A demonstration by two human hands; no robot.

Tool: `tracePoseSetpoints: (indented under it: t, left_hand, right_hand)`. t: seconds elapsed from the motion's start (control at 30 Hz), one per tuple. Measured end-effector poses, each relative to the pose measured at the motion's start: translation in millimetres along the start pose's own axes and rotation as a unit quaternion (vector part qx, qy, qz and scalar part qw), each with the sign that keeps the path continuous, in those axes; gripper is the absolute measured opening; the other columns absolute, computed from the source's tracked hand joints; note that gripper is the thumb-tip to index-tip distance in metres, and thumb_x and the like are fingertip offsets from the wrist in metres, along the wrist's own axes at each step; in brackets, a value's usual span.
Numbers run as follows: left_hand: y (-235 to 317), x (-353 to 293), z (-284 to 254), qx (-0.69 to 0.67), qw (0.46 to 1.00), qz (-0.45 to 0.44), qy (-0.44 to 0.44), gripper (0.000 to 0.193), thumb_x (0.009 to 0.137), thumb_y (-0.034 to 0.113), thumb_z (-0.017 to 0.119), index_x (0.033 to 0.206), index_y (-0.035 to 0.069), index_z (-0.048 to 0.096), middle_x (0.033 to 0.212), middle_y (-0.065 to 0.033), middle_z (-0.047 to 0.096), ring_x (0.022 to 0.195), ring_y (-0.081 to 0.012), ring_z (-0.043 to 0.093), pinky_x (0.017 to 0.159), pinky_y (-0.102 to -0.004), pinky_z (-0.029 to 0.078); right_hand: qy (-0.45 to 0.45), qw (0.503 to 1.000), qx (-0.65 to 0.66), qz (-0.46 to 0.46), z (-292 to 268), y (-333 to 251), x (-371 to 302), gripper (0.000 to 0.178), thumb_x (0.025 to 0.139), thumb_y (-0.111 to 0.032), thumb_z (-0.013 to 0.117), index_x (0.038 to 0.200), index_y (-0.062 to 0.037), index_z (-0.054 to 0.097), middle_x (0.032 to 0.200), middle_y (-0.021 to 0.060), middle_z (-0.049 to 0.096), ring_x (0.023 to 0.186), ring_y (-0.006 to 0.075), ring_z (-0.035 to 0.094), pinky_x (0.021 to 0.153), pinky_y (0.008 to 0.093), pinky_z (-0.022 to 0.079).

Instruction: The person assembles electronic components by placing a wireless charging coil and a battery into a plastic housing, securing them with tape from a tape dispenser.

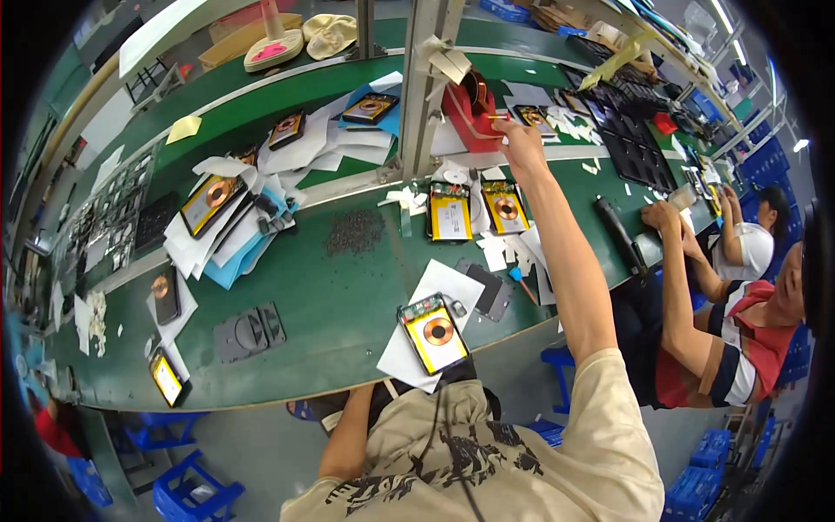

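The right hand (520,139) is stretched far out across the green worktop (330,287), its fingers pinched together on the free end of a strip of amber tape (497,117) just beside the red tape dispenser (468,111); the dispenser stands at the foot of a grey upright post (424,87), with a roll of the same tape on top of it; the left hand is out of sight, the left forearm (348,435) dropping below the near edge of the worktop, so whether it is apart or together cannot be told.

Just beyond the right hand lies an opened phone (531,115) with a copper coil; nearer the person, below the outstretched arm, two more opened phones (474,211) lie side by side, showing yellow batteries; scraps of white paper (513,252) are scattered close to them; a small blue-handled tool (520,280) lies near the worktop's edge.

Close to the person's chest, another opened phone (434,333) with a yellow battery and a round copper coil rests on a white sheet (409,361); to its left lies a heap of small dark screws (354,231); a grey jig plate (249,331) lies nearer the edge.

At the right, another person (731,339) in a striped shirt sits at the same worktop.
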State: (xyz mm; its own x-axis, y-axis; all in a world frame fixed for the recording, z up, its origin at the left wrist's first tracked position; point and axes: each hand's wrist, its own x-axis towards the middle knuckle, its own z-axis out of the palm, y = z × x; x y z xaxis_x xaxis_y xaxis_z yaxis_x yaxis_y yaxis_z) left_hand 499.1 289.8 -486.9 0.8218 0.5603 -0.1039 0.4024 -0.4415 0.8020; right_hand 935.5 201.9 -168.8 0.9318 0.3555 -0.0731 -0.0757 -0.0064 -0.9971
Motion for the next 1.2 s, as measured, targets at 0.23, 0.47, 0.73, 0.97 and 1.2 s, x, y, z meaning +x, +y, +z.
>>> tracePoseSetpoints:
  t: [0.23,0.47,0.73,0.97,1.2]
  left_hand:
    - [29.0,-81.0,18.6,0.015,0.998,-0.027,0.049,0.04,0.092,0.024,0.059,0.123,-0.003,0.061,0.126,-0.0255,0.062,0.12,-0.0433,0.054,0.102,-0.0491,0.042]
    - [168.4,-141.0,-51.9,-0.022,0.992,0.122,0.015,0.02,0.08,0.001,0.068,0.1,-0.003,0.066,0.096,-0.021,0.067,0.087,-0.0404,0.064,0.078,-0.0444,0.051]
    - [231.0,-134.5,-101.8,-0.013,0.953,0.288,0.091,0.015,0.071,-0.008,0.07,0.083,-0.002,0.064,0.076,-0.0113,0.065,0.068,-0.0297,0.064,0.067,-0.0372,0.054]
    - [225.9,-110.4,-141.2,0.099,0.904,0.387,0.154,0.016,0.07,-0.007,0.068,0.084,0.0,0.066,0.079,-0.0105,0.066,0.071,-0.0284,0.065,0.069,-0.0389,0.053]
    - [255.1,-70.3,-153.2,0.087,0.931,0.314,0.166,0.026,0.073,-0.004,0.069,0.098,0.0,0.066,0.106,-0.0149,0.065,0.095,-0.0331,0.062,0.084,-0.0414,0.05]
  right_hand:
    - [-0.002,0.993,-0.025,-0.113,4.3,24.9,7.2,0.016,0.09,-0.011,0.064,0.094,0.0018,0.073,0.086,0.0044,0.067,0.072,0.01,0.05,0.065,0.0266,0.037]
    - [0.163,0.955,-0.198,-0.148,9.5,29.5,2.4,0.022,0.084,-0.023,0.072,0.091,-0.0031,0.078,0.088,0.0187,0.074,0.087,0.0311,0.071,0.081,0.0399,0.052]
    - [0.165,0.902,-0.366,-0.157,-4.3,21.2,42.6,0.027,0.078,-0.022,0.069,0.081,0.0037,0.075,0.082,0.0265,0.072,0.09,0.0399,0.072,0.084,0.0448,0.057]
    - [0.083,0.895,-0.331,-0.287,-13.9,5.1,-59.2,0.025,0.091,-0.024,0.066,0.099,-0.0012,0.075,0.086,0.0196,0.074,0.08,0.0299,0.074,0.072,0.0391,0.057]
    - [-0.267,0.909,-0.28,-0.154,3.7,-13.6,-221.0,0.019,0.095,-0.012,0.059,0.098,0.0001,0.074,0.074,0.0119,0.071,0.062,0.0201,0.069,0.063,0.0322,0.055]
